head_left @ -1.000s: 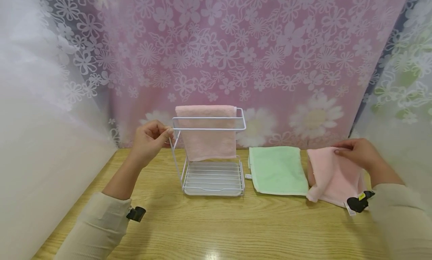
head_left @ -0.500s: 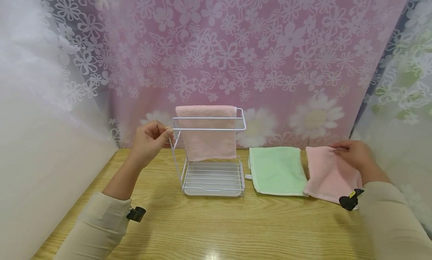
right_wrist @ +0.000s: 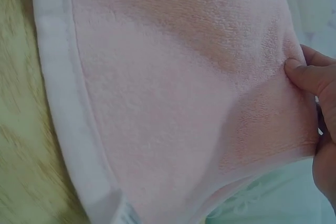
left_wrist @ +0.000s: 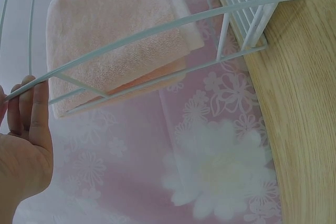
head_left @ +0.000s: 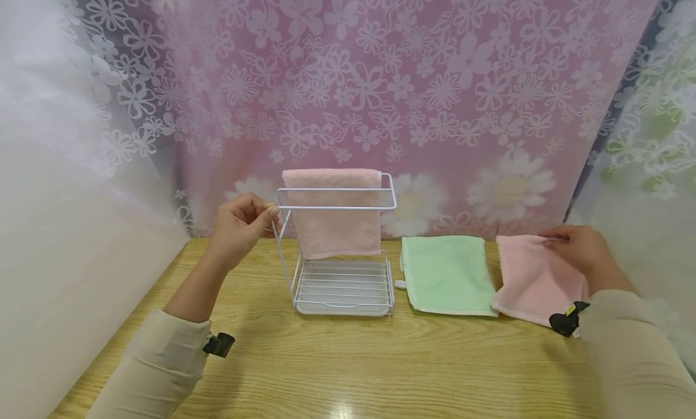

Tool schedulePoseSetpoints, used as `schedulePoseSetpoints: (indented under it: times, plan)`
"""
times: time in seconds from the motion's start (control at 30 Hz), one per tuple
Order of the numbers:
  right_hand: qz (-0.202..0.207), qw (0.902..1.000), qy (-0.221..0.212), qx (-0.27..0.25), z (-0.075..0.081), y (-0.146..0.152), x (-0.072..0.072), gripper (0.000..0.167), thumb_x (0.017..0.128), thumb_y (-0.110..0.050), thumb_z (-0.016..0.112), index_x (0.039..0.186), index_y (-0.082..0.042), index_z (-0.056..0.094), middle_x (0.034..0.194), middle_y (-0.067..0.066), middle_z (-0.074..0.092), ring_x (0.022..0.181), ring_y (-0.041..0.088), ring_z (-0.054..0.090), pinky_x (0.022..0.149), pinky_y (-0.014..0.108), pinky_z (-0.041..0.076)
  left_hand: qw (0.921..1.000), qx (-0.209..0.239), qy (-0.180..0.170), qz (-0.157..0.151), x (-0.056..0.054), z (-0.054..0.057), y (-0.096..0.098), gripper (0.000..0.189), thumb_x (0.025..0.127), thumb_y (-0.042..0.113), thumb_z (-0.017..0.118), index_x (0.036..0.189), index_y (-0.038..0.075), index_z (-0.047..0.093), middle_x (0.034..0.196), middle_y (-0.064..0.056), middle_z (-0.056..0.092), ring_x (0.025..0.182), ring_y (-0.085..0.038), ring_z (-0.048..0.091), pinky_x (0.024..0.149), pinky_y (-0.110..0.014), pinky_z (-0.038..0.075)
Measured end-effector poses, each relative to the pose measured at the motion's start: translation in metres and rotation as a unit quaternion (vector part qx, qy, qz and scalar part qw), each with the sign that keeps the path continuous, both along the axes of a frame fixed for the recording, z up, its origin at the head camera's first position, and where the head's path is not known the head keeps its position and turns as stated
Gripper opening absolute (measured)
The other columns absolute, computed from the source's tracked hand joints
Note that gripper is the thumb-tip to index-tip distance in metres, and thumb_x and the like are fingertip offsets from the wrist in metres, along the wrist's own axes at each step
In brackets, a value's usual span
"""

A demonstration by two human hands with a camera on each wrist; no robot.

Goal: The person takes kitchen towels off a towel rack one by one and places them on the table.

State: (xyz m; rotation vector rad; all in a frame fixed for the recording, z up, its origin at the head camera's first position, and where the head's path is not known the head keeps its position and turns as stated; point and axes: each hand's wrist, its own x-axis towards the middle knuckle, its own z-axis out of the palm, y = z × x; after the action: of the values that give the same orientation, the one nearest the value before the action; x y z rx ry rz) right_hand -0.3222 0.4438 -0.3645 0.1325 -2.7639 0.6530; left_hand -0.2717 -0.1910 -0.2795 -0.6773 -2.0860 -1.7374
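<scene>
The left hand [head_left: 239, 229] pinches a white wire rack [head_left: 337, 208] on the table [head_left: 348, 364]; to the rack's right, the right hand [head_left: 582, 250] pinches a pink towel [head_left: 530, 280] beside a green towel [head_left: 450, 275]. Only the left wrist view shows the hanging cloth's [left_wrist: 121, 9] layered underside; the right wrist view's label [right_wrist: 126, 212] is unreadable.

A pink sheet printed with white flowers [head_left: 348, 75] formed the backdrop, with large white daisies [head_left: 511, 186] along its lower part. A largely plain, whitish sheet [head_left: 81, 195] bounded the left side; a whitish sheet with green-and-white floral print [head_left: 660, 153] bounded the right. Below, a yellow-brown wood-grain tabletop [head_left: 380, 364] showed a small, bright patch of reflected light [head_left: 341, 412].
</scene>
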Motion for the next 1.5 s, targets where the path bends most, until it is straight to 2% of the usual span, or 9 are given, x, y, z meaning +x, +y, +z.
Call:
schedulePoseSetpoints:
  times: [0.2, 0.3, 0.4, 0.5, 0.73, 0.83, 0.97, 1.17, 1.5]
  plan:
    - [-0.011, 0.9980, -0.022, -0.059, -0.011, -0.008, -0.002, 0.036, 0.097, -0.020, 0.063, 0.123, 0.005, 0.063, 0.124, 0.035, 0.055, 0.113, 0.055, 0.048, 0.083, 0.060, 0.048, 1.0000, 0.003, 0.003, -0.006, -0.001, -0.001, 0.000, 0.019, 0.095, 0.005, 0.064, 0.085, -0.010, 0.058, 0.073, -0.001, 0.068, 0.064, -0.025, 0.066, 0.066, -0.041, 0.062]
    - [-0.010, 0.9971, -0.029, -0.070, -0.015, -0.011, -0.001, 0.038, 0.095, -0.020, 0.066, 0.124, 0.004, 0.063, 0.122, 0.034, 0.056, 0.108, 0.051, 0.052, 0.075, 0.048, 0.053, 1.0000, 0.003, 0.004, -0.006, -0.001, -0.002, 0.000, 0.019, 0.095, 0.004, 0.064, 0.085, -0.010, 0.058, 0.072, -0.001, 0.068, 0.064, -0.025, 0.066, 0.066, -0.042, 0.061]
    - [-0.007, 0.9980, -0.019, -0.059, -0.016, -0.013, -0.001, 0.038, 0.092, -0.019, 0.070, 0.122, 0.003, 0.064, 0.118, 0.034, 0.059, 0.103, 0.047, 0.055, 0.067, 0.036, 0.053, 1.0000, 0.002, 0.004, -0.005, 0.000, -0.002, 0.000, 0.019, 0.095, 0.005, 0.064, 0.086, -0.011, 0.058, 0.073, 0.000, 0.067, 0.064, -0.024, 0.066, 0.067, -0.043, 0.061]
    - [-0.006, 0.9986, -0.009, -0.051, -0.015, -0.014, 0.000, 0.039, 0.091, -0.020, 0.070, 0.122, 0.003, 0.064, 0.115, 0.034, 0.060, 0.101, 0.048, 0.055, 0.064, 0.031, 0.051, 1.0000, 0.002, 0.002, -0.002, 0.000, -0.001, 0.000, 0.019, 0.095, 0.005, 0.064, 0.086, -0.010, 0.058, 0.073, 0.000, 0.067, 0.064, -0.023, 0.066, 0.067, -0.044, 0.061]
    - [-0.013, 0.9945, -0.002, -0.104, -0.013, -0.019, 0.004, 0.047, 0.092, -0.027, 0.070, 0.127, 0.002, 0.061, 0.118, 0.032, 0.059, 0.107, 0.046, 0.053, 0.060, 0.010, 0.044, 1.0000, 0.002, -0.001, -0.001, 0.000, -0.001, 0.000, 0.019, 0.095, 0.006, 0.064, 0.086, -0.010, 0.058, 0.073, 0.001, 0.067, 0.064, -0.019, 0.065, 0.068, -0.044, 0.061]
    - [-0.008, 0.9931, 0.011, -0.116, -0.011, -0.023, 0.007, 0.048, 0.092, -0.029, 0.070, 0.128, 0.001, 0.061, 0.118, 0.030, 0.061, 0.095, 0.018, 0.061, 0.060, 0.009, 0.045, 1.0000, 0.005, 0.000, -0.003, -0.001, -0.001, 0.000, 0.019, 0.095, 0.005, 0.064, 0.086, -0.011, 0.058, 0.073, 0.001, 0.067, 0.064, -0.019, 0.065, 0.067, -0.041, 0.061]
    - [-0.001, 0.9901, 0.022, -0.138, -0.010, -0.029, 0.012, 0.048, 0.092, -0.029, 0.070, 0.128, 0.001, 0.061, 0.113, 0.022, 0.065, 0.078, -0.014, 0.050, 0.061, 0.009, 0.048, 1.0000, 0.003, 0.002, -0.002, -0.001, -0.001, 0.000, 0.020, 0.095, 0.006, 0.064, 0.087, -0.011, 0.059, 0.073, 0.000, 0.067, 0.064, -0.019, 0.065, 0.067, -0.040, 0.062]
    - [0.026, 0.9821, 0.034, -0.183, -0.010, -0.037, 0.019, 0.042, 0.092, -0.026, 0.070, 0.126, -0.003, 0.064, 0.096, -0.008, 0.068, 0.078, -0.011, 0.057, 0.064, 0.007, 0.048, 1.0000, -0.001, -0.003, -0.001, -0.001, -0.001, -0.001, 0.021, 0.095, 0.008, 0.064, 0.087, -0.010, 0.059, 0.074, 0.000, 0.068, 0.065, -0.023, 0.066, 0.067, -0.042, 0.061]
    - [0.071, 0.9756, 0.049, -0.202, -0.002, -0.060, 0.030, 0.040, 0.090, -0.022, 0.073, 0.127, -0.009, 0.065, 0.100, -0.020, 0.064, 0.087, -0.007, 0.059, 0.068, 0.008, 0.050, 1.0000, -0.002, 0.000, -0.002, -0.002, -0.001, -0.001, 0.020, 0.095, 0.008, 0.064, 0.087, -0.010, 0.059, 0.073, 0.000, 0.068, 0.065, -0.022, 0.066, 0.066, -0.038, 0.062]
